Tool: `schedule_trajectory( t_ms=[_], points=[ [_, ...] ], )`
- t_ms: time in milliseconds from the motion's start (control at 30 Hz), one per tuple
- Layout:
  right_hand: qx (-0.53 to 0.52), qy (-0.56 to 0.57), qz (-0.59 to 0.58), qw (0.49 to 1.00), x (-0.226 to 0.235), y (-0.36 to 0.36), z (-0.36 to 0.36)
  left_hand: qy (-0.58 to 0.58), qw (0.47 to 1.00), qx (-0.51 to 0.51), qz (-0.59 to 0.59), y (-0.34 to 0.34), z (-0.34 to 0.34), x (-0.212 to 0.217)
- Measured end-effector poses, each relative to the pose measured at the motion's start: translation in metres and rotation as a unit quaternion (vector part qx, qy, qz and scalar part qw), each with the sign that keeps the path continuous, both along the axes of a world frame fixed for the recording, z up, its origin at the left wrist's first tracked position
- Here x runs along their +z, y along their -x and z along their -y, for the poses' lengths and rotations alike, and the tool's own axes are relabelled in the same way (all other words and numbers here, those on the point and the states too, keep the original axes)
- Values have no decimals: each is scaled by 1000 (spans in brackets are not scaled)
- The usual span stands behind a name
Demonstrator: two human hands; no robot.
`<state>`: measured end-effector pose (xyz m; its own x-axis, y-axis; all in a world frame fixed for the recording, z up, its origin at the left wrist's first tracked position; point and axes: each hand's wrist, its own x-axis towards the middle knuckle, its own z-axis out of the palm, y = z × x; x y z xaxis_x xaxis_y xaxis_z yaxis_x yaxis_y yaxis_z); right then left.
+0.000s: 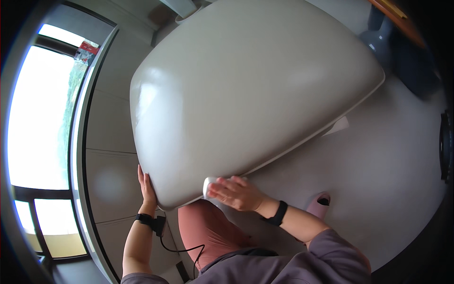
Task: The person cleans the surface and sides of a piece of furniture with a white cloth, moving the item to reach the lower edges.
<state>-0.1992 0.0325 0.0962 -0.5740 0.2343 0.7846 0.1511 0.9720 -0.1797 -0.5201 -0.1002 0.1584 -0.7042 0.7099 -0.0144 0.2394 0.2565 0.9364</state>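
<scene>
A large, smooth beige cushioned piece [250,90], like a leather ottoman or padded seat, fills the middle, with a piped seam along its near edge. At its near left corner, my left hand [146,188] lies against the side with fingers stretched out and nothing in it. On the near edge, to the right of that corner, my right hand [236,193] presses a small white sponge-like block [208,187] against the surface. The fingers of the right hand lie over the block and are slightly blurred; part of the block is hidden beneath them.
White cabinet fronts [111,184] and a bright window [40,118] stand at the left. A pale leg or flap [336,127] shows under the right edge. Dark blurred objects [411,61] are at the far right, beside an orange-brown edge [402,21]. My pink-clad leg [208,227] is close below.
</scene>
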Motion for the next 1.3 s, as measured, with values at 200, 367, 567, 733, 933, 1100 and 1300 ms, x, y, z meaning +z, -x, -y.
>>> schedule_trajectory(
  t_ms=[200,367,567,733,933,1100,1300],
  points=[
    [-269,205,-217,916,35,-79,-108,16,998,58,16,-16,-6,8],
    [-266,152,-29,951,65,-15,-62,15,997,51,-48,-16,-5,9],
    [26,139,125,982,90,107,32,61,984,51,-160,-7,-3,3],
    [154,45,165,973,89,119,43,77,979,49,-181,-10,-6,4],
    [-66,31,218,973,128,64,-144,88,979,78,-169,-23,-3,15],
    [-120,102,253,954,131,58,-218,92,981,102,-140,-32,-9,18],
    [-105,145,319,931,147,66,-211,95,979,111,-139,-26,-2,16]
  ],
)
